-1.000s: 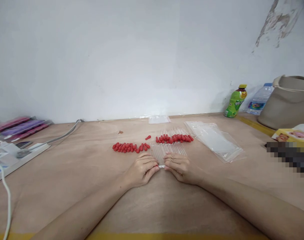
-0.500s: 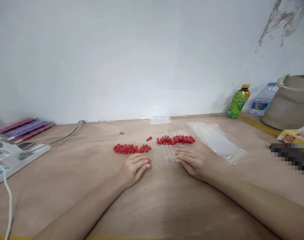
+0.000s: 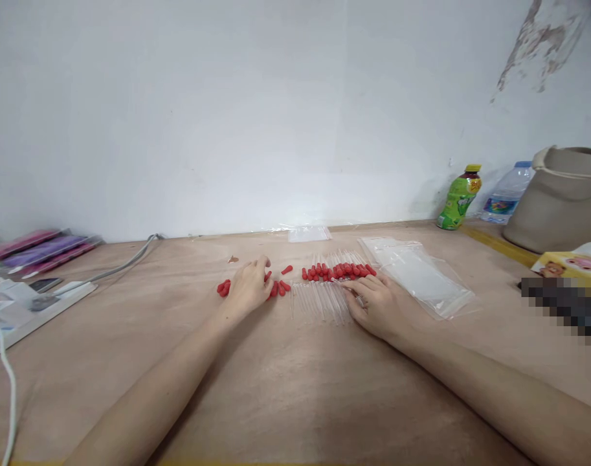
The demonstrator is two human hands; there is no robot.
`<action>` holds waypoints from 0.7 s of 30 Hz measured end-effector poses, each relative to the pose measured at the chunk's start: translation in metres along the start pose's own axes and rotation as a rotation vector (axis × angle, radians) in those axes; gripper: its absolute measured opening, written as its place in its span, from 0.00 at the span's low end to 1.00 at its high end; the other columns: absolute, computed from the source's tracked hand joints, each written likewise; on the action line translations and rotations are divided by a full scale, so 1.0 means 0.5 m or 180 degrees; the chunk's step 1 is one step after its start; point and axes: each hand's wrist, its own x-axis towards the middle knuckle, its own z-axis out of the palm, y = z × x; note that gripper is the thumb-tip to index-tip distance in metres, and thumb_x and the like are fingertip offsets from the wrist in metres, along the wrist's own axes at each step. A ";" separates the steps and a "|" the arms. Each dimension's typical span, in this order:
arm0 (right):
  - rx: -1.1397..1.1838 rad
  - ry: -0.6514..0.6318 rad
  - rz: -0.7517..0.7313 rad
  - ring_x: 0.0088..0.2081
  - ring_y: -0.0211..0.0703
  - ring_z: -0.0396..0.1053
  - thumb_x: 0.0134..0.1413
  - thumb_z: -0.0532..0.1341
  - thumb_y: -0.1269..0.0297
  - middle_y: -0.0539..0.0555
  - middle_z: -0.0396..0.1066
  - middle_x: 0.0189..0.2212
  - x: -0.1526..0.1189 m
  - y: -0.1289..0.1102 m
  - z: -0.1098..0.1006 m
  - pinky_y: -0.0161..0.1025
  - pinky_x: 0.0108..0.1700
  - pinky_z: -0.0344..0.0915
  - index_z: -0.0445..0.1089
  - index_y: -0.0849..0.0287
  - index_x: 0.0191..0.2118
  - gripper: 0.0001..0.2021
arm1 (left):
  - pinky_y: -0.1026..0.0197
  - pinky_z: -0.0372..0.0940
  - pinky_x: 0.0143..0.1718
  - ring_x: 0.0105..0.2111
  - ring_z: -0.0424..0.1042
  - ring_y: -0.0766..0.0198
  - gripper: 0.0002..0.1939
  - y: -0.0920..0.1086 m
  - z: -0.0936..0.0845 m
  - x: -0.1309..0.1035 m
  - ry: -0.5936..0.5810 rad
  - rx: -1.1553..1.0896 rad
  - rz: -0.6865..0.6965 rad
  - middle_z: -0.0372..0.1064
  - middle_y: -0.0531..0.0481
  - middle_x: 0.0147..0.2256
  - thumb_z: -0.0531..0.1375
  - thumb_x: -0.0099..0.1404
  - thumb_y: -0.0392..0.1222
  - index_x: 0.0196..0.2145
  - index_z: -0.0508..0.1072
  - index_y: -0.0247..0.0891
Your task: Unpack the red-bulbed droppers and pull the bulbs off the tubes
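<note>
Over the left pile of red bulbs (image 3: 223, 288) lies my left hand (image 3: 250, 283), its fingers bent and their tips mostly hidden; what it may hold cannot be made out. One single red bulb (image 3: 287, 269) is just beyond it. Clear thin tubes (image 3: 319, 301) lie side by side in the middle of the table. At their right end is my right hand (image 3: 370, 299), fingers curved down onto the tubes, with its fingertips partly hidden. Behind the tubes is a row of red bulbs with clear stems (image 3: 341, 271).
Clear plastic bags (image 3: 416, 272) lie at the right. Farther right stand a green bottle (image 3: 460, 197), a water bottle (image 3: 506, 194), a grey-brown bucket (image 3: 557, 200) and a yellow packet (image 3: 567, 266). A white power strip (image 3: 43, 310) and coloured packets (image 3: 47, 249) are at left.
My left hand has moved away and left from the tubes, onto the left bulb pile. The tube that lay crosswise near my right hand's fingertips no longer shows there.
</note>
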 end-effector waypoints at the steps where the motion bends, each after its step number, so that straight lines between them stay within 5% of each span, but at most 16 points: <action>1: -0.0032 -0.0009 -0.0001 0.36 0.40 0.69 0.54 0.52 0.70 0.52 0.74 0.32 0.000 0.000 0.000 0.40 0.46 0.56 0.72 0.58 0.37 0.11 | 0.58 0.58 0.30 0.30 0.66 0.57 0.09 0.003 0.002 0.001 -0.0046 0.0101 0.0007 0.67 0.46 0.29 0.52 0.60 0.41 0.37 0.65 0.36; 10: -0.0238 -0.0317 -0.0205 0.37 0.43 0.69 0.55 0.53 0.67 0.53 0.74 0.32 0.011 -0.016 -0.018 0.43 0.49 0.53 0.73 0.57 0.36 0.10 | 0.56 0.58 0.36 0.33 0.66 0.58 0.16 -0.001 0.007 -0.010 -0.0093 -0.0032 0.0044 0.68 0.47 0.29 0.51 0.61 0.52 0.27 0.68 0.37; 15: -0.0313 -0.0520 -0.0160 0.36 0.45 0.68 0.53 0.56 0.57 0.54 0.74 0.32 0.020 -0.031 -0.021 0.45 0.45 0.54 0.73 0.57 0.35 0.12 | 0.55 0.59 0.39 0.36 0.66 0.56 0.15 0.025 0.006 0.010 -0.0008 -0.0165 0.0087 0.66 0.46 0.31 0.51 0.62 0.49 0.28 0.71 0.37; 21: -0.0274 -0.0629 -0.0171 0.35 0.47 0.65 0.48 0.57 0.46 0.55 0.72 0.31 0.018 -0.029 -0.011 0.45 0.43 0.53 0.74 0.57 0.34 0.19 | 0.54 0.58 0.44 0.42 0.65 0.53 0.14 0.066 0.033 0.070 -0.0650 -0.0379 -0.0003 0.68 0.43 0.36 0.56 0.56 0.50 0.32 0.74 0.38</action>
